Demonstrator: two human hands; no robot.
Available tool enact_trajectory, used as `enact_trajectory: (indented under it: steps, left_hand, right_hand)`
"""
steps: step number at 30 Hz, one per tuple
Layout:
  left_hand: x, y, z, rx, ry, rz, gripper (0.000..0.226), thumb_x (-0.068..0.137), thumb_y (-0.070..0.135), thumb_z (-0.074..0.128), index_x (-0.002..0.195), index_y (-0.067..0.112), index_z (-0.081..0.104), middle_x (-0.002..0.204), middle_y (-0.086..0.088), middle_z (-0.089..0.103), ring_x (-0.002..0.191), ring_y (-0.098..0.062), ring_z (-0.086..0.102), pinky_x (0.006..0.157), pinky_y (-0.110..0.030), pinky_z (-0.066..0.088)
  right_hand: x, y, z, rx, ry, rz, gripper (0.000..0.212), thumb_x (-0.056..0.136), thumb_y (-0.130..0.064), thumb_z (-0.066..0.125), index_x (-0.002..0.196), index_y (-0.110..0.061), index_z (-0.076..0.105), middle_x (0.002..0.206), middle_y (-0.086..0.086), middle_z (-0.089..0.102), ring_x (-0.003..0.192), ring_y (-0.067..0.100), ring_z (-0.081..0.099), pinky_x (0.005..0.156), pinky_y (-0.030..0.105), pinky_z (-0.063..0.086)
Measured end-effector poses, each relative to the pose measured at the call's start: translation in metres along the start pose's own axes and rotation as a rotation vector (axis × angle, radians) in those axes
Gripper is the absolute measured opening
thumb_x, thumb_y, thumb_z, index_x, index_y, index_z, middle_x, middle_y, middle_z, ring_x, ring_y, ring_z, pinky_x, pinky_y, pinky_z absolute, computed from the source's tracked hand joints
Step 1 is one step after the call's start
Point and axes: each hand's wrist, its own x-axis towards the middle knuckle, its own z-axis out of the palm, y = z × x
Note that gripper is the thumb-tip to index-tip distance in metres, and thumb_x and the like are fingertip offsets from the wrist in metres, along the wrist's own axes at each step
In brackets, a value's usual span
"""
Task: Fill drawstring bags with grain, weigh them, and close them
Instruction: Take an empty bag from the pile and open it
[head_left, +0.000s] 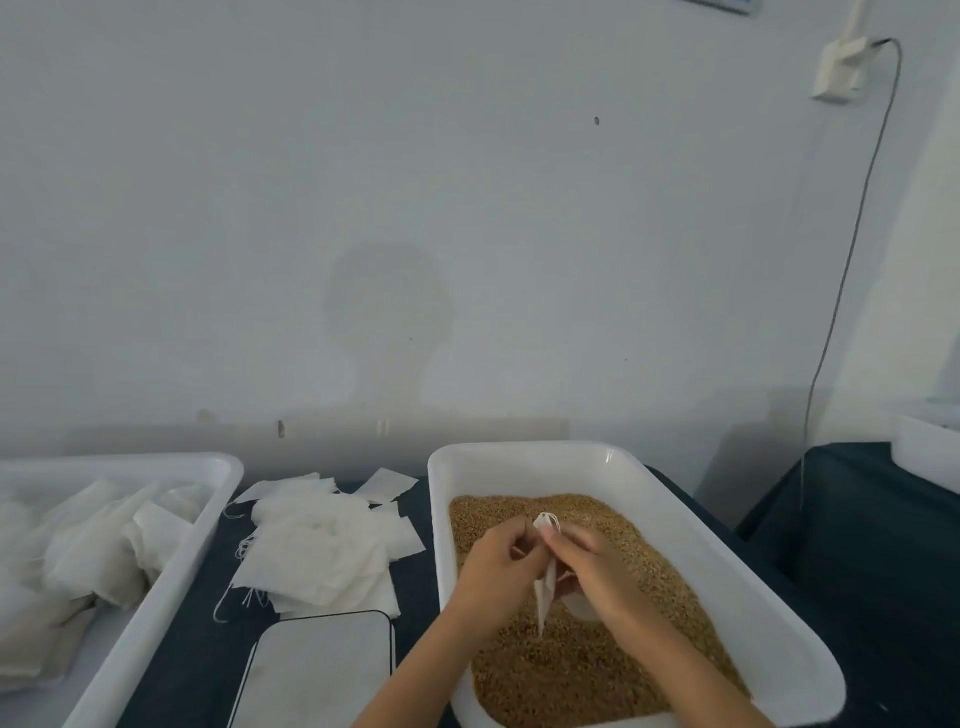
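Two bare hands are working a small white drawstring bag (546, 582) over a white plastic tub (524, 457) of golden-brown grain (597, 660) at the lower right of the frame. The left hand (493, 566) is pinching one side of the bag's mouth, the right hand (589, 566) is pinching the other, and the loose string ends are sticking up between the fingertips – the bag itself is hanging limp and flat, apparently not yet filled.

At lower centre a flat digital scale (322, 670) is waiting with nothing on its platform; just above it a heap of empty bags (322, 545) is lying on the dark tabletop (197, 639), and at the lower left a second white tub (208, 499) is holding what look like finished bags (93, 561).

The risks from here appear small but real: the thin fabric may be clinging together at the mouth, so a scoop taken before it is properly opened would likely spill grain back – or over the tub's rim onto the tabletop. The trailing strings could also be dragged into the grain or caught inside the bag, making a clean closure harder later
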Motion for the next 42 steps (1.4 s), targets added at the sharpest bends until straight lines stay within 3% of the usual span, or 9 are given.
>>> enact_trajectory:
  steps: [3, 8, 16, 19, 23, 26, 33, 37, 42]
  left_hand:
    - [0.0, -0.003, 0.001, 0.096, 0.014, -0.031, 0.016, 0.081, 0.015, 0.061, 0.071, 0.021, 0.05, 0.073, 0.006, 0.057, 0.069, -0.011, 0.053, 0.074, -0.034, 0.051]
    - [0.0, -0.004, 0.006, 0.301, -0.003, -0.041, 0.012, 0.078, 0.025, 0.058, 0.078, 0.019, 0.048, 0.077, 0.004, 0.059, 0.074, -0.016, 0.056, 0.068, -0.029, 0.046]
    - [0.002, -0.01, 0.007, 0.335, 0.105, -0.072, 0.022, 0.089, 0.018, 0.05, 0.07, 0.02, 0.039, 0.068, 0.006, 0.046, 0.061, -0.009, 0.039, 0.059, -0.021, 0.035]
    - [0.002, -0.009, 0.008, 0.356, 0.153, -0.041, 0.021, 0.086, 0.006, 0.048, 0.075, 0.02, 0.037, 0.067, 0.006, 0.042, 0.059, -0.009, 0.036, 0.055, -0.021, 0.031]
    - [0.001, -0.006, 0.009, 0.478, 0.188, 0.196, 0.029, 0.078, -0.01, 0.044, 0.086, 0.016, 0.055, 0.097, 0.005, 0.051, 0.094, -0.01, 0.047, 0.075, -0.019, 0.04]
    - [0.0, -0.009, 0.011, 0.642, 0.18, 0.313, 0.028, 0.083, -0.005, 0.05, 0.086, 0.018, 0.065, 0.117, 0.007, 0.05, 0.114, -0.009, 0.039, 0.092, -0.017, 0.032]
    - [-0.005, -0.007, 0.013, 0.713, 0.262, 0.306, 0.017, 0.085, 0.02, 0.044, 0.097, 0.019, 0.056, 0.112, 0.007, 0.048, 0.107, -0.012, 0.039, 0.095, -0.023, 0.036]
    - [-0.007, -0.005, 0.013, 0.803, 0.182, 0.347, 0.029, 0.092, 0.038, 0.04, 0.097, 0.02, 0.062, 0.122, 0.008, 0.046, 0.117, -0.012, 0.037, 0.099, -0.024, 0.03]
    - [-0.01, 0.004, 0.009, 0.821, 0.207, 0.479, 0.025, 0.09, 0.035, 0.054, 0.091, 0.015, 0.069, 0.119, 0.005, 0.05, 0.112, -0.015, 0.043, 0.094, -0.028, 0.037]
  right_hand:
    - [0.002, 0.006, 0.001, -0.167, 0.02, -0.025, 0.033, 0.099, -0.023, 0.044, 0.091, 0.006, 0.06, 0.079, 0.027, 0.063, 0.065, 0.027, 0.061, 0.061, 0.035, 0.051]
    - [0.002, 0.012, 0.0, -0.35, 0.04, -0.061, 0.031, 0.099, -0.021, 0.046, 0.07, -0.019, 0.056, 0.058, -0.006, 0.053, 0.044, -0.001, 0.047, 0.047, 0.018, 0.04]
    - [0.0, 0.009, 0.0, -0.502, 0.046, 0.018, 0.027, 0.1, -0.02, 0.042, 0.08, -0.011, 0.055, 0.076, 0.012, 0.065, 0.062, 0.017, 0.056, 0.06, 0.031, 0.048]
    - [0.0, 0.011, -0.002, -0.556, 0.136, 0.057, 0.029, 0.098, -0.018, 0.044, 0.069, -0.015, 0.048, 0.068, 0.007, 0.057, 0.058, 0.017, 0.049, 0.059, 0.031, 0.043]
    - [0.0, 0.011, -0.003, -0.447, 0.164, 0.115, 0.032, 0.093, -0.016, 0.049, 0.061, -0.016, 0.049, 0.056, 0.001, 0.049, 0.053, 0.017, 0.042, 0.053, 0.029, 0.036]
    - [0.003, 0.01, -0.004, -0.343, 0.201, 0.154, 0.036, 0.091, -0.011, 0.051, 0.055, -0.014, 0.053, 0.045, -0.003, 0.05, 0.043, 0.016, 0.044, 0.047, 0.026, 0.037]
    - [0.003, 0.008, -0.006, -0.127, 0.227, 0.224, 0.032, 0.091, -0.004, 0.052, 0.059, -0.005, 0.056, 0.042, 0.0, 0.052, 0.037, 0.014, 0.045, 0.04, 0.023, 0.038]
    - [0.0, 0.004, -0.006, -0.095, 0.228, 0.222, 0.03, 0.09, -0.004, 0.052, 0.061, -0.004, 0.057, 0.048, 0.005, 0.055, 0.043, 0.017, 0.048, 0.043, 0.025, 0.039]
    - [-0.002, 0.002, -0.009, 0.038, 0.225, 0.244, 0.025, 0.092, -0.008, 0.051, 0.069, -0.003, 0.06, 0.056, 0.006, 0.056, 0.048, 0.016, 0.049, 0.047, 0.025, 0.042]
